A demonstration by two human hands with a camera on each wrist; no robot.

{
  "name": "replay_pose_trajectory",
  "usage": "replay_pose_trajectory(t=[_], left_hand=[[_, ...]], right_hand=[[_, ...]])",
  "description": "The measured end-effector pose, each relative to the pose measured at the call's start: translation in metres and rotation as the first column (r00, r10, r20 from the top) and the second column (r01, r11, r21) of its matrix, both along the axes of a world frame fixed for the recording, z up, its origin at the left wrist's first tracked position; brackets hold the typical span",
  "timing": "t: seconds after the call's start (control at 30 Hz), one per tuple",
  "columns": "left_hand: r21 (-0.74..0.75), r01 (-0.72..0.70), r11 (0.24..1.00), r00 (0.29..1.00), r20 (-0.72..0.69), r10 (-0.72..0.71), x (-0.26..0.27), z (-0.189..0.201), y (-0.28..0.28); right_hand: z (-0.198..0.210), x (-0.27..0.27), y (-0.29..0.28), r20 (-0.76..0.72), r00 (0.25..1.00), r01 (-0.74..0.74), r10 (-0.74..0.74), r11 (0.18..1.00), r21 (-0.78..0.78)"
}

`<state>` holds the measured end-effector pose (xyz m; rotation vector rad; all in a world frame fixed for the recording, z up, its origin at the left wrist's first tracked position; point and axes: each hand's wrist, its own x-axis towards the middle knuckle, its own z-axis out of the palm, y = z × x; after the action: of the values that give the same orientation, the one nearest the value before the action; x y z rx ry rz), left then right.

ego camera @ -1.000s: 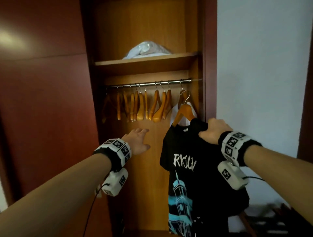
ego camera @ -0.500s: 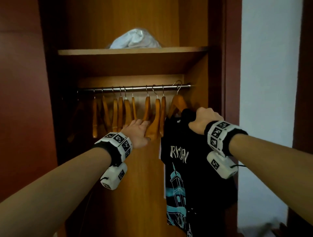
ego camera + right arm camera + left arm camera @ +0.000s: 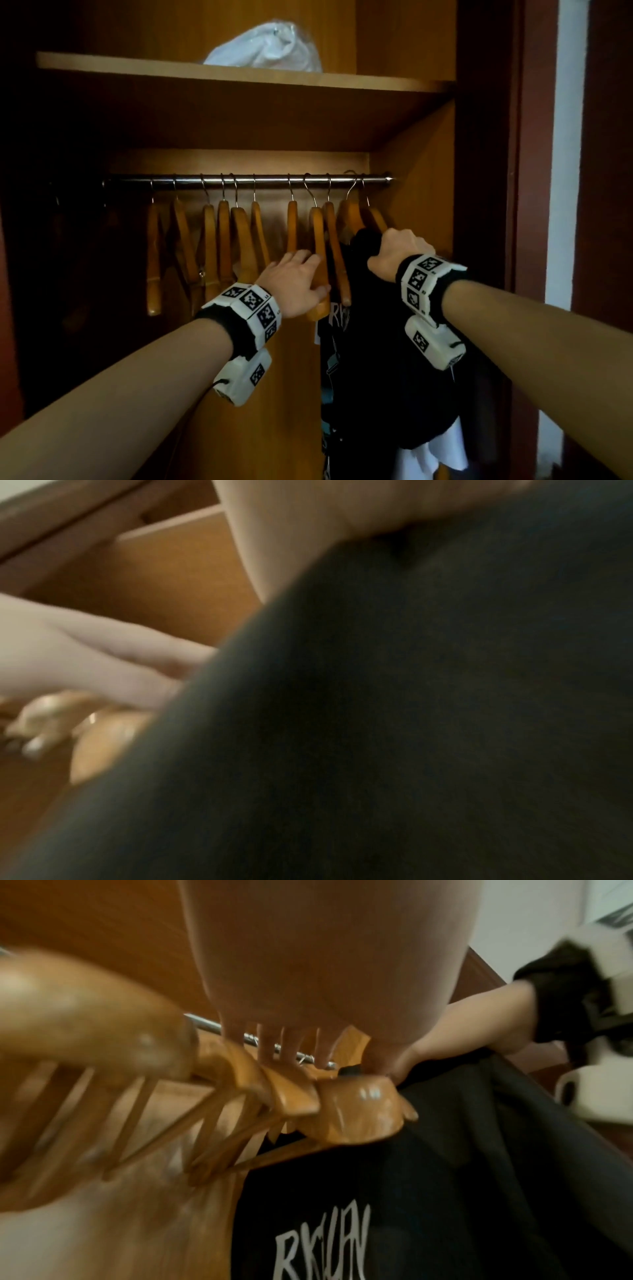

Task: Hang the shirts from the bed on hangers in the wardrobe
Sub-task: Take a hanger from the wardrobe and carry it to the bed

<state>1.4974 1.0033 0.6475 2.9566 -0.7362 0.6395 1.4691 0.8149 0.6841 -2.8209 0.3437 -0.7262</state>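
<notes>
A black printed shirt [image 3: 376,359] hangs on a wooden hanger [image 3: 349,216] at the right end of the wardrobe rail [image 3: 239,179], with the hook up at the rail. My right hand [image 3: 397,250] grips the shirt's shoulder over that hanger. Several empty wooden hangers [image 3: 222,240] hang to its left. My left hand [image 3: 298,274] lies with straight fingers against the nearest empty hangers, just left of the shirt. In the left wrist view its fingers [image 3: 291,1047] reach between the hangers [image 3: 356,1110] beside the shirt [image 3: 428,1177]. Dark cloth [image 3: 411,723] fills the right wrist view.
A shelf [image 3: 137,66] above the rail holds a white plastic-wrapped bundle [image 3: 267,48]. The wardrobe's right wall [image 3: 421,188] stands close to the shirt. White cloth [image 3: 442,452] shows below the black shirt. The left part of the wardrobe is dark.
I have come closer to the wardrobe. My right hand lifted the shirt's hanger up to the rail's right end. My left hand reached forward onto the empty hangers.
</notes>
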Motion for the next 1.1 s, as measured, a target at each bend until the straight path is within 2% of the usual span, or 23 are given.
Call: replay_pose_trajectory(t=[0.27,0.33,0.4,0.43,0.5,0.57,0.63,0.7,0.87,1.1], left_hand=[[-0.046,0.036,0.998,0.999,-0.025,-0.037,0.005,-0.018,-0.014],[-0.055,0.034,0.998,0.999,0.007,-0.033,0.006,-0.021,-0.018],[-0.058,0.022,0.998,0.999,0.048,-0.019,0.009,-0.024,-0.022],[-0.056,0.011,0.998,0.997,0.070,-0.007,0.010,-0.027,-0.024],[-0.050,-0.012,0.999,0.994,0.108,0.017,0.011,-0.032,-0.027],[-0.031,-0.024,0.999,0.987,0.161,0.029,0.011,-0.037,-0.028],[-0.022,-0.034,0.999,0.972,0.232,0.038,0.011,-0.041,-0.025],[-0.049,-0.034,0.998,0.963,0.264,0.045,0.011,-0.043,-0.022],[-0.103,0.009,0.995,0.954,0.299,0.022,0.016,-0.048,-0.019],[-0.141,0.050,0.989,0.927,0.375,0.007,0.020,-0.056,-0.031]], right_hand=[[-0.007,-0.002,-0.016,-0.067,0.998,-0.016,0.015,1.000,-0.016],[-0.008,-0.007,-0.015,0.024,0.999,-0.018,0.022,0.989,-0.150],[-0.009,-0.013,-0.008,0.179,0.969,-0.125,0.173,0.959,-0.253],[-0.009,-0.016,-0.002,0.200,0.946,-0.198,0.256,0.943,-0.268],[-0.010,-0.018,0.011,0.136,0.935,-0.289,0.327,0.927,-0.238],[-0.014,-0.012,0.022,0.031,0.958,-0.271,0.285,0.937,-0.221],[-0.021,-0.001,0.027,-0.009,0.971,-0.234,0.238,0.946,-0.225],[-0.027,0.011,0.029,-0.023,0.977,-0.214,0.214,0.957,-0.198],[-0.033,0.036,0.028,-0.030,0.989,-0.148,0.147,0.989,-0.014],[-0.040,0.046,0.030,-0.028,0.990,-0.138,0.140,0.989,0.051]])
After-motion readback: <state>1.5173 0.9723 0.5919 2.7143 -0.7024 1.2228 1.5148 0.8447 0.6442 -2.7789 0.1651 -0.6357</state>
